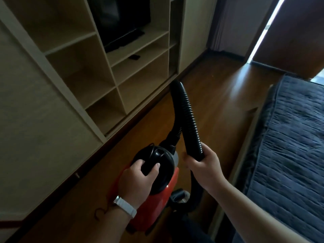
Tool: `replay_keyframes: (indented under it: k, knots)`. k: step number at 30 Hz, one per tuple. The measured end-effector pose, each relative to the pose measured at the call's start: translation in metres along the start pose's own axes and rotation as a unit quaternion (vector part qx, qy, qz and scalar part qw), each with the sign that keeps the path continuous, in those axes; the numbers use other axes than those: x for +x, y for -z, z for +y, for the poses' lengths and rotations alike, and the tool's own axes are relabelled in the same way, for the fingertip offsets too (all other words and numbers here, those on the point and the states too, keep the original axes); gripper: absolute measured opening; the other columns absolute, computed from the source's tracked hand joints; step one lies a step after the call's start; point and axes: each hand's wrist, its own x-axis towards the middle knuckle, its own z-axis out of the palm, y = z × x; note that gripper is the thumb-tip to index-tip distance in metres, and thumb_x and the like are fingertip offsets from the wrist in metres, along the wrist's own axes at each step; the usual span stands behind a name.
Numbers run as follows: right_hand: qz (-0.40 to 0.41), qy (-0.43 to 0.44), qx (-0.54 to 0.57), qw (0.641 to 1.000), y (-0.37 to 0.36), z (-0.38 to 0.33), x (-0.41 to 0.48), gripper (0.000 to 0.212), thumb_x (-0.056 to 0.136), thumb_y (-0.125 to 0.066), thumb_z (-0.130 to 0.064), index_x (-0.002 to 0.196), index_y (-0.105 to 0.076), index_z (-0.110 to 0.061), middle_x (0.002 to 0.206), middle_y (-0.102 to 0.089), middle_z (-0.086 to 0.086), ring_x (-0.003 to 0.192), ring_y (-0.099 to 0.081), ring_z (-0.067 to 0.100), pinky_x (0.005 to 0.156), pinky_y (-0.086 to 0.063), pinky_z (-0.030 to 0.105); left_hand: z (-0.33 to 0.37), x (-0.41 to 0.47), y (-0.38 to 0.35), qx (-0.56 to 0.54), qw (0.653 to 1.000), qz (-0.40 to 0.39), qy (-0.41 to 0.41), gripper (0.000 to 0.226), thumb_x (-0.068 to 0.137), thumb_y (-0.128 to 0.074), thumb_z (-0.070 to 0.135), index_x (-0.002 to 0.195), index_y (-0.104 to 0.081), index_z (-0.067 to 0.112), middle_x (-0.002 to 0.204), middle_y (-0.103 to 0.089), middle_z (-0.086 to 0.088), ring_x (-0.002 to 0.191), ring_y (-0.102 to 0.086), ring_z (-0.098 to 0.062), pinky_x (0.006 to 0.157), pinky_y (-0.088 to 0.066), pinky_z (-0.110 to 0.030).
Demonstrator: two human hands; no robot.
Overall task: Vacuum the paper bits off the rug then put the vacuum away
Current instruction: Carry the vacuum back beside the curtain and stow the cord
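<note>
A small red and black vacuum [157,204] hangs above the wooden floor at the lower centre. My left hand [138,179] grips the black handle on its top. A black ribbed hose [188,109] loops up from the vacuum's front and comes back down. My right hand [205,167] grips the hose near its lower end. A grey nozzle part [178,197] shows just below the vacuum body. No rug or paper bits are in view.
A beige shelf unit [98,88] with open compartments and a dark TV [122,20] fills the left. A bed with a dark blue quilt [294,137] stands on the right. Wooden floor [219,88] runs between them toward a curtain and bright window gap [264,28].
</note>
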Motion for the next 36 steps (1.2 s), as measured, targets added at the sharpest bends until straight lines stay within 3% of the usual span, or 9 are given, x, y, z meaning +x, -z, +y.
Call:
replay_keyframes:
  k: [6,10,12,17,20,24,27,31,36]
  knots:
    - [0.029,-0.029,0.012,0.999,0.043,-0.018,0.127,0.022,0.08,-0.068,-0.001,0.069,-0.055,-0.016,0.06,-0.055,0.002,0.055,-0.053,0.02,0.054,-0.047,0.038,0.052,0.12,-0.054,0.026,0.998,-0.058,-0.002,0.031,0.084,-0.068,0.045,0.064,-0.059,0.023,0.058,-0.062,0.017,0.049,-0.059,-0.004,0.043,-0.045,-0.02]
    - [0.043,-0.008,0.036,0.998,0.08,-0.043,0.197,0.019,0.081,-0.066,0.003,0.073,-0.059,-0.013,0.065,-0.059,0.007,0.057,-0.056,0.021,0.057,-0.049,0.04,0.093,0.193,-0.085,0.017,0.997,-0.073,-0.024,0.032,0.084,-0.067,0.047,0.067,-0.061,0.021,0.057,-0.063,0.006,0.05,-0.06,-0.007,0.046,-0.052,-0.031]
    - [0.049,0.009,0.024,0.998,0.094,-0.052,0.226,0.024,0.08,-0.066,0.002,0.07,-0.06,-0.019,0.064,-0.059,0.005,0.057,-0.056,0.021,0.057,-0.049,0.04,0.111,0.226,-0.1,0.012,0.996,-0.079,-0.033,0.03,0.085,-0.067,0.046,0.068,-0.061,0.022,0.057,-0.063,0.006,0.052,-0.06,-0.006,0.048,-0.053,-0.03]
    - [0.082,0.024,0.02,0.996,0.129,-0.06,0.299,0.016,0.079,-0.071,-0.005,0.074,-0.057,-0.009,0.065,-0.055,0.012,0.058,-0.051,0.026,0.055,-0.045,0.044,0.159,0.311,-0.144,-0.008,0.993,-0.093,-0.072,0.03,0.086,-0.068,0.04,0.063,-0.056,0.025,0.052,-0.057,0.009,0.05,-0.057,-0.003,0.042,-0.039,-0.014]
    - [0.113,0.027,0.008,0.993,0.148,-0.059,0.35,0.017,0.079,-0.072,-0.006,0.074,-0.058,-0.012,0.069,-0.055,0.022,0.06,-0.052,0.03,0.055,-0.048,0.052,0.176,0.364,-0.175,-0.015,0.989,-0.118,-0.09,0.028,0.086,-0.068,0.042,0.066,-0.059,0.025,0.055,-0.06,0.007,0.05,-0.059,-0.006,0.043,-0.043,-0.019]
    - [0.154,0.014,-0.004,0.988,0.173,-0.058,0.431,0.035,0.08,-0.071,0.0,0.064,-0.056,-0.026,0.062,-0.053,0.001,0.058,-0.05,0.02,0.055,-0.044,0.039,0.196,0.446,-0.225,-0.026,0.982,-0.143,-0.12,0.027,0.086,-0.068,0.041,0.066,-0.061,0.024,0.056,-0.062,0.006,0.053,-0.06,-0.007,0.042,-0.044,-0.017]
    - [0.196,0.006,-0.004,0.981,0.193,-0.064,0.498,0.031,0.081,-0.069,0.005,0.067,-0.055,-0.018,0.058,-0.052,-0.003,0.054,-0.049,0.016,0.05,-0.044,0.031,0.213,0.519,-0.266,-0.032,0.975,-0.168,-0.139,0.034,0.084,-0.07,0.042,0.059,-0.056,0.024,0.05,-0.057,0.007,0.048,-0.057,-0.007,0.04,-0.041,-0.019]
    - [0.237,-0.008,-0.01,0.971,0.221,-0.079,0.581,0.027,0.082,-0.069,0.01,0.07,-0.052,-0.008,0.053,-0.053,-0.011,0.049,-0.05,0.007,0.047,-0.043,0.019,0.242,0.61,-0.315,-0.042,0.966,-0.213,-0.143,0.042,0.079,-0.063,0.055,0.057,-0.051,0.021,0.048,-0.054,0.003,0.043,-0.053,-0.011,0.041,-0.045,-0.033]
    - [0.297,-0.01,-0.04,0.954,0.264,-0.101,0.669,0.022,0.083,-0.071,0.001,0.072,-0.053,-0.007,0.054,-0.051,-0.009,0.051,-0.049,0.013,0.046,-0.041,0.024,0.299,0.713,-0.365,-0.017,0.95,-0.249,-0.187,0.046,0.077,-0.059,0.062,0.06,-0.055,0.019,0.052,-0.058,0.001,0.046,-0.056,-0.014,0.044,-0.049,-0.038]
